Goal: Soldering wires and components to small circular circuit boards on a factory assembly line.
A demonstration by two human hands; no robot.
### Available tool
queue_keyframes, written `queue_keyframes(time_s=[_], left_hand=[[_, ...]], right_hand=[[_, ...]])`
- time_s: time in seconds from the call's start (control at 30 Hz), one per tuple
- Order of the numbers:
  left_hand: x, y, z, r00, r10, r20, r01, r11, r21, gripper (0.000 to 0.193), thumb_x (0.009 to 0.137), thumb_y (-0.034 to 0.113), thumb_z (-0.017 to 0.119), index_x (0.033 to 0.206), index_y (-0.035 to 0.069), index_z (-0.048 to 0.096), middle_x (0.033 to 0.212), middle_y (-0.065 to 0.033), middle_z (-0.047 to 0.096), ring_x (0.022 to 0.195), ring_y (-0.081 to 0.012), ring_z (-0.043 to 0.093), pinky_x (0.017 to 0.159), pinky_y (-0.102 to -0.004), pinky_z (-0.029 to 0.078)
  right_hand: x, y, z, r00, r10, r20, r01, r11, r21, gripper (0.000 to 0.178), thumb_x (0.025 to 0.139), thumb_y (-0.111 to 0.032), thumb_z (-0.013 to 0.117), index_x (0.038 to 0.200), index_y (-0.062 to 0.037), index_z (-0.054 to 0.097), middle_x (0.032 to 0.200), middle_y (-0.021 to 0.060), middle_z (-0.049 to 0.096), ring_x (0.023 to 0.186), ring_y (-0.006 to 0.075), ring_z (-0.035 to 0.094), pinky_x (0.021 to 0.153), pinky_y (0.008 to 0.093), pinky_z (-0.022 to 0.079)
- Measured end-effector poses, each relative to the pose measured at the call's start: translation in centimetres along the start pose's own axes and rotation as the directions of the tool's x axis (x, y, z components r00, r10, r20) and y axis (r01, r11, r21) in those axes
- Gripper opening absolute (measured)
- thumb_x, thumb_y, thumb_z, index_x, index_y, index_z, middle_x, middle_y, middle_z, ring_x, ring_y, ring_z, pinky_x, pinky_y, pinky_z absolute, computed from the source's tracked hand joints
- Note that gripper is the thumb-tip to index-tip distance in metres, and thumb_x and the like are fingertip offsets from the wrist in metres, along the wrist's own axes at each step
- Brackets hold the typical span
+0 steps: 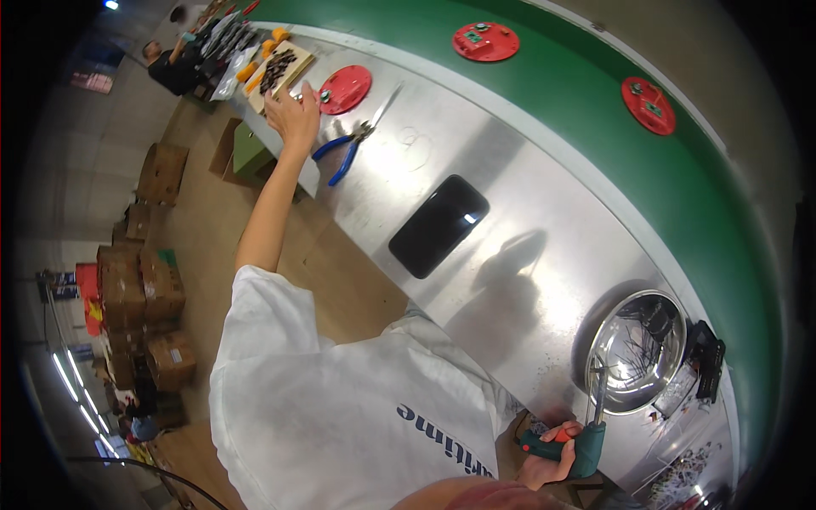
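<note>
My left hand [294, 119] reaches to the near edge of a pale tray [295, 69] holding a pile of small dark parts [276, 70]. Its thumb and fingers are apart, the thumb beside a round red plate [346, 90]; the fingertips partly hide behind the hand. My right hand [548, 459] is wrapped around a green and red power screwdriver [586, 449], whose metal shaft points up at the rim of a shiny metal bowl [592, 340]. Dark thin pieces lie in the bowl. Blue-handled pliers [342, 153] rest below the red plate.
A black phone [439, 226] lies mid-bench. Two more red plates [485, 42] sit on the green strip [561, 66] along the far side. A black object [707, 361] and small scraps [688, 472] lie beyond the bowl. At far left are a seated person [174, 72] and stacked cartons [123, 285].
</note>
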State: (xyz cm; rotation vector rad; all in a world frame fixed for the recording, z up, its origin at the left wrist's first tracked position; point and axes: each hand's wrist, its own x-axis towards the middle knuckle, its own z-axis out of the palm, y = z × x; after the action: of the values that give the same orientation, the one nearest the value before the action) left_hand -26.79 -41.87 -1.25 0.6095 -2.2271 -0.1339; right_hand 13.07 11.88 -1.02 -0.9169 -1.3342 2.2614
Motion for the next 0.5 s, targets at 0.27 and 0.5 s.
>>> queue_keyframes(time_s=[0.27,0.5], left_hand=[[-3.1,21.1,4.1,0.817,0.513,0.262,-0.396,0.831,-0.392,0.071,0.082,0.056,0.058,0.121,-0.003,0.054,0.119,-0.0231,0.057,0.111,-0.0385,0.053,0.094,-0.0443,0.042],[-3.4,27.2,11.0,0.803,0.398,0.443,-0.336,0.917,-0.215,0.062,0.079,0.057,0.059,0.105,0.001,0.06,0.104,-0.0214,0.062,0.1,-0.0383,0.06,0.081,-0.0494,0.048]], right_hand=[[-1.0,0.2,-0.7,0.999,0.002,0.041,-0.005,0.998,0.07,0.024,0.081,-0.02,0.054,0.094,-0.0005,0.048,0.094,0.0123,0.05,0.06,0.016,0.049,0.058,0.0276,0.04],[-0.8,0.9,-0.7,0.998,0.007,0.055,-0.013,0.994,0.109,0.025,0.08,-0.021,0.053,0.095,-0.0011,0.049,0.096,0.0128,0.052,0.064,0.0171,0.053,0.057,0.0282,0.043]])
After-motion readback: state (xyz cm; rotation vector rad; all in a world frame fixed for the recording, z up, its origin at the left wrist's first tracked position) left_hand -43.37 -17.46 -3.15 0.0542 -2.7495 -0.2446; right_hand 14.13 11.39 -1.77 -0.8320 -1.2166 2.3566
